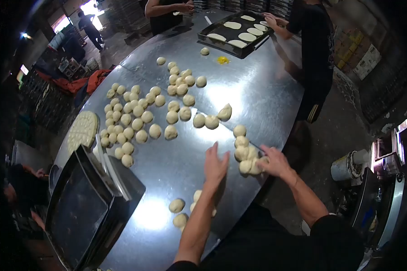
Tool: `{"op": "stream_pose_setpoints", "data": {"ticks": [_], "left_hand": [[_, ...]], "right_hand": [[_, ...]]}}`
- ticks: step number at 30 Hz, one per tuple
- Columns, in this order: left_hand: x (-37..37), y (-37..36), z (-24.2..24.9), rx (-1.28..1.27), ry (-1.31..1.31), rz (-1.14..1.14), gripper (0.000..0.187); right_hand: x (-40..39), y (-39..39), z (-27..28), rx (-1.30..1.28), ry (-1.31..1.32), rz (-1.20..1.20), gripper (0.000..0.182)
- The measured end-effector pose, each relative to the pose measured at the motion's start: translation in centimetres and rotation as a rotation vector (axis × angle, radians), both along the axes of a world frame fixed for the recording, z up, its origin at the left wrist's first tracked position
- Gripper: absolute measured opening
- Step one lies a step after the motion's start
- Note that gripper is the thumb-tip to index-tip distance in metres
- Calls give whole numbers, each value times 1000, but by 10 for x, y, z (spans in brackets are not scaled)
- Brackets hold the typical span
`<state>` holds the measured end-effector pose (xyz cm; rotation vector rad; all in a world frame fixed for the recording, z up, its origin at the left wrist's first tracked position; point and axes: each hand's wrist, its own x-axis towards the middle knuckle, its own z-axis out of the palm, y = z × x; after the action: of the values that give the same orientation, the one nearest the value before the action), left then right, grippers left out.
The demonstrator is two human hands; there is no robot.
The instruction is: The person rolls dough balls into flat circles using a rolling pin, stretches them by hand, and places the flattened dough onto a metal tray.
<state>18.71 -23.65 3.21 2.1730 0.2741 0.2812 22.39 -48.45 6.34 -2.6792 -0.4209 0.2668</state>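
My left hand (216,166) hovers over the steel table with its fingers spread and nothing in them. My right hand (276,163) is at the table's near right edge, its thumb and fingers around a dough ball at the end of a cluster of dough balls (245,153). Part of that ball is hidden by the fingers. Beyond my hands lies a short row of dough balls (211,121), one of them pointed. Near my left forearm sit a few more dough balls (177,206), some hidden behind the arm.
Many dough balls (138,110) cover the table's left and middle. A scored dough slab (82,131), stacked black trays (79,212) and a rolling pin (117,176) lie at left. Across the table, a person (315,58) touches a tray of flattened dough (212,46). Another person (165,13) stands beyond.
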Motion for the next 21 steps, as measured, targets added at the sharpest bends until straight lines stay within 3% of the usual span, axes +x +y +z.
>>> {"op": "stream_pose_setpoints", "data": {"ticks": [1, 3, 4, 7, 9, 13, 16, 17, 19, 20, 21], "left_hand": [[31, -22, -9, 19, 46, 6, 57], [64, -59, 6, 31, 216, -49, 50], [71, -71, -1, 43, 162, -36, 47], [70, -76, -27, -15, 31, 30, 33], [71, -69, -40, -114, -108, 30, 21], [91, -76, -1, -324, -133, 108, 14], [153, -85, 45, -497, -372, 14, 20], [183, -90, 63, -562, -422, -56, 22], [240, -89, 77, -753, -297, -342, 51], [252, -82, 90, -452, -309, -354, 61], [251, -70, 84, -447, -306, -335, 61]], "right_hand": [[4, 3, -6, -5, 43, 181, 75], [-4, 12, -10, -43, -169, 236, 81], [1, 14, -15, -53, -112, 231, 85], [4, 17, -31, 105, -192, 250, 60], [8, 18, -30, 285, -88, 199, 45], [34, 11, 1, 506, -20, 71, 33], [91, -10, 35, 640, 4, -85, 33], [121, -17, 50, 574, -95, -73, 34], [190, -30, 58, 569, -181, -97, 38], [220, -39, 58, 371, -356, -98, 44], [240, -40, 58, 171, -534, -99, 50]]}}
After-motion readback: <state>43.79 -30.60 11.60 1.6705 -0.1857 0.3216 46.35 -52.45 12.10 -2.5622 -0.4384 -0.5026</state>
